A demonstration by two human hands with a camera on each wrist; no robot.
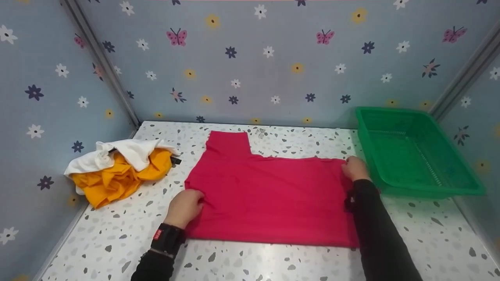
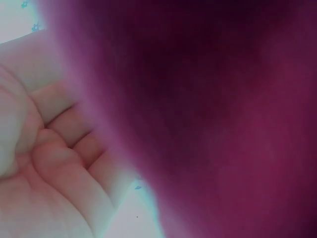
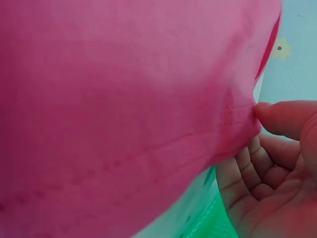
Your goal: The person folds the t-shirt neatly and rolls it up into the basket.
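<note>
A crimson T-shirt lies folded on the table, with a sleeve sticking out at its far left. My left hand grips its left edge near the middle. Up close in the left wrist view, blurred cloth covers the fingertips of the left hand. At the far right corner, my right hand pinches the shirt's edge. Between thumb and fingers of the right hand, the stitched hem of the shirt is held in the right wrist view.
To the left lies a crumpled pile of white cloth and orange cloth. A green plastic basket stands at the right, close beside my right hand. Flower-patterned panels enclose the speckled table at the back and sides.
</note>
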